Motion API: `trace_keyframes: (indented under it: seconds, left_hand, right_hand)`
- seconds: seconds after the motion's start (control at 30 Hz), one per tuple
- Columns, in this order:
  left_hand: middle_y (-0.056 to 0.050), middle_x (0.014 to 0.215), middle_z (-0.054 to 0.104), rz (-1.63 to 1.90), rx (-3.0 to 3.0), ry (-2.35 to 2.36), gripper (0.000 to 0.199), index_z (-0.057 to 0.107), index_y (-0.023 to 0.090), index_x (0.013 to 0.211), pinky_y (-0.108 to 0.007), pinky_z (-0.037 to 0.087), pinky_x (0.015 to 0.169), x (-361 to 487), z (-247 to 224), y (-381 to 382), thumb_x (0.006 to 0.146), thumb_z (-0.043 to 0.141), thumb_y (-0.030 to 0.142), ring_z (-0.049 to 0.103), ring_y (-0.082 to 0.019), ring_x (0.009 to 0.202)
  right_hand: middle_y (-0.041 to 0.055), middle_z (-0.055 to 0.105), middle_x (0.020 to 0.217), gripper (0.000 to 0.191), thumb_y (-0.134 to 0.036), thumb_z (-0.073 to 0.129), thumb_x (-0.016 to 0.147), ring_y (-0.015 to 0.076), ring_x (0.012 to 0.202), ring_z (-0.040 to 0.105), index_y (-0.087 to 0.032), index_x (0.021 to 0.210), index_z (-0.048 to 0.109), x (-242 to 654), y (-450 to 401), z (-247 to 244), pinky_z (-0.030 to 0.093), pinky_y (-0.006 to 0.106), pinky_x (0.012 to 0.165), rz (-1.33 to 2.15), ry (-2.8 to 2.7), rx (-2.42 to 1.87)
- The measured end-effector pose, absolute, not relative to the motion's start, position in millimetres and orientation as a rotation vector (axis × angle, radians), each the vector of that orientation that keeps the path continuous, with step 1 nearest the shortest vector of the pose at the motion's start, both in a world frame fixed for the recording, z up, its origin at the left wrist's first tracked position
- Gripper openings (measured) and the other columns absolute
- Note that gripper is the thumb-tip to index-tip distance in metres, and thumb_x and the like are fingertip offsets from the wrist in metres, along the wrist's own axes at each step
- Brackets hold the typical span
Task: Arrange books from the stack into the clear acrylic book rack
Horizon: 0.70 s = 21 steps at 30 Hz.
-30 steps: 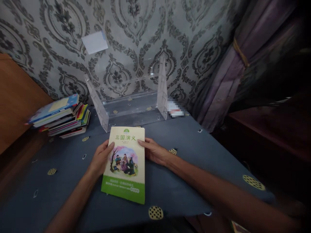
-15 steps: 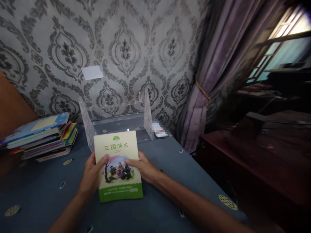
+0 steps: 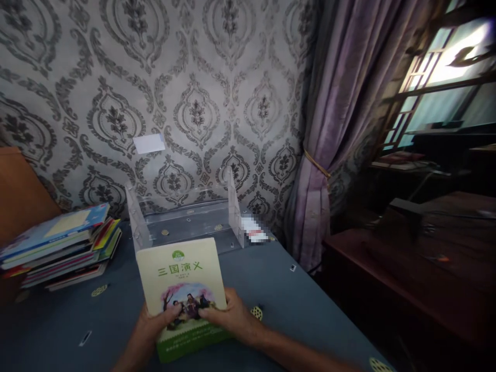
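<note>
A book with a cream cover, green lettering, a picture of people under a pink tree and a green lower band is held between both hands. My left hand grips its left edge, thumb across the cover. On the opposite edge my right hand is closed the same way, its thumb resting on the picture. The fingers behind the book are hidden. Just beyond the book's top edge stands a clear acrylic stand with two upright side panels.
A stack of books lies at the left on the blue patterned tablecloth. Behind the stand are the wallpapered wall and a white card. A blurred-out paper lies right of the stand. A purple curtain and dark red furniture flank the table.
The view has tilted up, so everything sits lower in the picture. The book is tilted differently, its top edge looking wider, and both hands still hold it, lower on its sides.
</note>
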State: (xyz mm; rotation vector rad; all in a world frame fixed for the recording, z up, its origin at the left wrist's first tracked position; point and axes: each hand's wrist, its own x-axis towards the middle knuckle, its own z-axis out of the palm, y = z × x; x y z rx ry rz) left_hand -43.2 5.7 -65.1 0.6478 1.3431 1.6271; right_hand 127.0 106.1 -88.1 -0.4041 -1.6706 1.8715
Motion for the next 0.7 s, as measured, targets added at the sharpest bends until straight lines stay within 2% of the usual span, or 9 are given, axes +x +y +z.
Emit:
trace_keyframes:
  seconds: [0.1, 0.23, 0.47, 0.7]
  left_hand:
    - [-0.011, 0.09, 0.08, 1.597, 0.687, 1.398, 0.088, 0.07, 0.014, 0.122, -0.044, 0.061, 0.087, -42, -73, 2, 0.046, 0.094, 0.052, 0.074, -0.038, 0.094]
    - [-0.011, 0.092, 0.08, 1.608, 0.69, 1.476, 0.087, 0.072, 0.014, 0.117, -0.042, 0.061, 0.085, -38, -72, 0, 0.044, 0.094, 0.056, 0.074, -0.036, 0.092]
    - [-0.012, 0.095, 0.079, 1.642, 0.727, 1.636, 0.067, 0.076, 0.012, 0.097, -0.037, 0.062, 0.081, -30, -69, -2, 0.048, 0.092, 0.057, 0.074, -0.035, 0.091]
    - [-0.011, 0.103, 0.079, 1.648, 0.722, 1.619, 0.073, 0.072, 0.015, 0.114, -0.038, 0.062, 0.085, -31, -67, -2, 0.054, 0.091, 0.05, 0.072, -0.036, 0.104]
  right_hand:
    - [0.0076, 0.076, 0.104, 0.065, -0.056, 0.086, 0.066, 0.0254, 0.097, 0.07, -0.015, 0.115, 0.074, 131, 105, -98, 0.052, 0.036, 0.09, 1.95, -1.665, -0.442]
    - [0.0071, 0.076, 0.105, 0.064, -0.055, 0.086, 0.066, 0.0252, 0.099, 0.069, -0.016, 0.115, 0.074, 132, 105, -98, 0.052, 0.037, 0.092, 1.958, -1.666, -0.433]
    - [0.0066, 0.075, 0.099, 0.059, -0.054, 0.084, 0.068, 0.0232, 0.092, 0.068, -0.015, 0.111, 0.075, 131, 104, -95, 0.052, 0.036, 0.087, 1.954, -1.62, -0.472]
    - [0.0045, 0.074, 0.094, 0.054, -0.052, 0.085, 0.068, 0.0214, 0.086, 0.068, -0.017, 0.108, 0.076, 131, 103, -98, 0.052, 0.036, 0.086, 2.005, -1.569, -0.466]
